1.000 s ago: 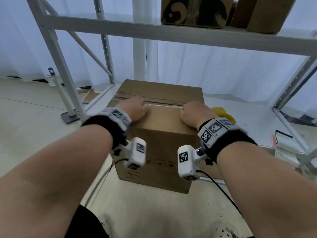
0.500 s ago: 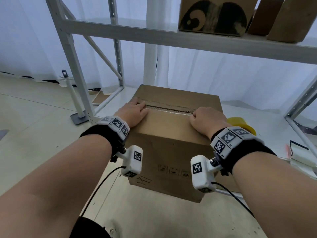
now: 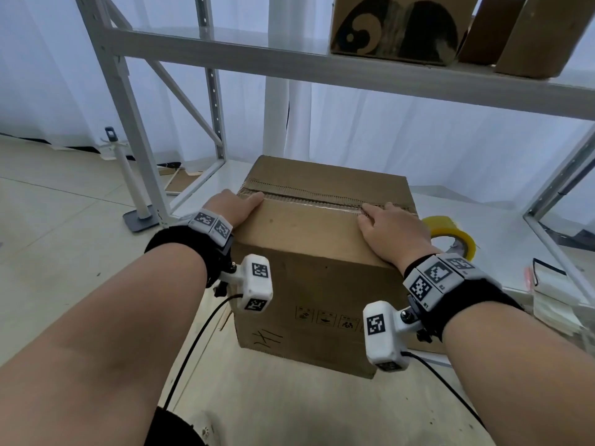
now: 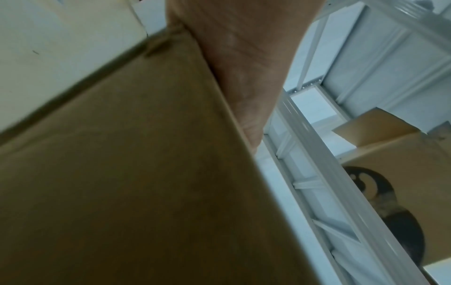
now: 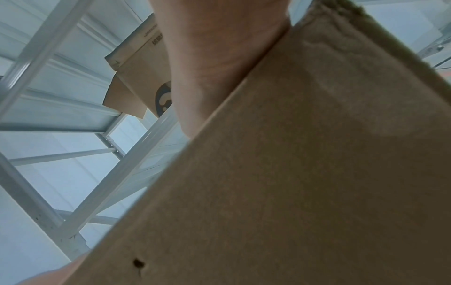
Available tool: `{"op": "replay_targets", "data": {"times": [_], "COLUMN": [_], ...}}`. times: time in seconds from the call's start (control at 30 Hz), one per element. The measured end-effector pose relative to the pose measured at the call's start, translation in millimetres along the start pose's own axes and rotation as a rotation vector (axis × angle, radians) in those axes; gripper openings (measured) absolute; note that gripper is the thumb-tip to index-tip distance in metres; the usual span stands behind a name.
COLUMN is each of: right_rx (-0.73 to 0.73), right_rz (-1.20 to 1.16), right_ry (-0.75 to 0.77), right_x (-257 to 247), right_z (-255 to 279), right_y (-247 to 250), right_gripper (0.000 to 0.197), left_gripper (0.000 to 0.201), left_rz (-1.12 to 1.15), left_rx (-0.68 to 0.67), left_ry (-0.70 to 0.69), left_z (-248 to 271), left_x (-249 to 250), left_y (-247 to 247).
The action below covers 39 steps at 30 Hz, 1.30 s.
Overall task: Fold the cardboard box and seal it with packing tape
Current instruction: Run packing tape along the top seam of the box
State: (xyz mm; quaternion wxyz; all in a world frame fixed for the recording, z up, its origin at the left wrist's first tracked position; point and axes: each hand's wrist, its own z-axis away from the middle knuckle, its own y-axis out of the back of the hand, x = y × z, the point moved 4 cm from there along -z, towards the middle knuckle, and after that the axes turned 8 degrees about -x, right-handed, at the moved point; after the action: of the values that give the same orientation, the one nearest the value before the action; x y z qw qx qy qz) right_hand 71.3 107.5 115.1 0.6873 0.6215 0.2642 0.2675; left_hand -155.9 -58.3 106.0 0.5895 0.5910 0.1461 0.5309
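Note:
A brown cardboard box [image 3: 315, 278] stands on the floor with its top flaps folded down and meeting along a centre seam [image 3: 309, 197]. My left hand [image 3: 236, 206] lies flat on the near flap at the box's left edge, fingers straight and reaching the seam. My right hand [image 3: 389, 228] lies flat on the same flap near the right edge, fingers spread toward the seam. A yellow roll of packing tape [image 3: 452, 235] sits on the low shelf just right of the box. In both wrist views only palm and the box's wall [image 4: 146, 173] [image 5: 305, 173] show.
A white metal shelving rack [image 3: 289, 64] rises behind the box, with more cardboard boxes [image 3: 399, 25] on its upper shelf. A white post on a grey base [image 3: 140, 217] stands at the left. White curtains hang behind. Papers [image 3: 553, 300] lie at the right.
Both hands have slid outward along the near flap, from the middle toward the box's left and right edges, and their fingers have straightened. The head view has moved closer.

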Motion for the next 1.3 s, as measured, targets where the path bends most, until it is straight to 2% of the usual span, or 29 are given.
{"op": "replay_targets", "data": {"times": [0.1,0.23,0.3,0.4,0.47,0.6,0.67,0.77,0.83,0.97,1.03,1.1,1.13,1.23,1.3], "right_rx": [0.004,0.316,0.369,0.324,0.271,0.226,0.214,0.143,0.072,-0.158,-0.222,-0.178,-0.106,0.122,0.177], "right_rz": [-0.103,-0.14,-0.105,-0.273,-0.464,-0.591,-0.649,-0.641,-0.643,-0.785,-0.711,-0.618,-0.57,-0.534,-0.543], "right_ry": [0.036,0.017,-0.043,-0.134,-0.125,-0.126,-0.118,-0.08,-0.074,0.033,0.077,0.113,0.118,0.057,-0.012], "right_x": [4.6,11.7,17.7,29.9,34.1,37.0,37.1,33.4,29.8,1.1,-12.7,-13.5,-8.0,22.5,42.8], "right_z": [7.5,34.9,54.6,74.5,83.2,96.8,100.5,99.1,93.3,78.2,68.1,51.2,40.9,14.8,-2.7], "right_y": [2.0,11.9,7.8,-1.1,-3.4,10.1,14.9,12.8,12.2,12.0,14.4,24.1,29.7,41.5,41.0], "right_gripper": [0.052,0.037,0.036,0.038,0.04,0.033,0.029,0.03,0.029,0.029,0.031,0.026,0.026,0.028,0.021], "left_gripper": [0.077,0.078,0.083,0.088,0.09,0.09,0.09,0.092,0.095,0.094,0.087,0.08,0.077,0.066,0.065], "left_rz": [-0.031,-0.011,0.038,0.151,0.241,0.272,0.262,0.254,0.213,0.112,0.116,0.152,0.164,0.104,0.021], "left_rx": [0.076,0.077,0.068,0.075,0.104,0.215,0.298,0.427,0.378,-0.027,-0.101,-0.097,-0.086,-0.066,-0.032], "left_ry": [-0.002,0.035,0.078,0.106,0.103,0.104,0.065,-0.081,-0.163,-0.182,-0.187,-0.195,-0.197,-0.156,-0.096], "left_z": [15.7,39.5,58.8,81.7,90.9,102.0,103.0,100.2,92.8,66.0,58.1,51.3,45.5,30.2,21.2], "left_x": [-1.7,-12.0,-19.8,-21.8,-19.2,-10.9,-2.3,20.0,37.2,63.7,71.3,77.2,77.7,80.2,85.2], "left_y": [-0.1,-7.1,-13.2,-20.6,-22.9,-9.1,6.6,27.0,25.5,-38.3,-68.8,-76.2,-73.0,-59.7,-53.5]}}
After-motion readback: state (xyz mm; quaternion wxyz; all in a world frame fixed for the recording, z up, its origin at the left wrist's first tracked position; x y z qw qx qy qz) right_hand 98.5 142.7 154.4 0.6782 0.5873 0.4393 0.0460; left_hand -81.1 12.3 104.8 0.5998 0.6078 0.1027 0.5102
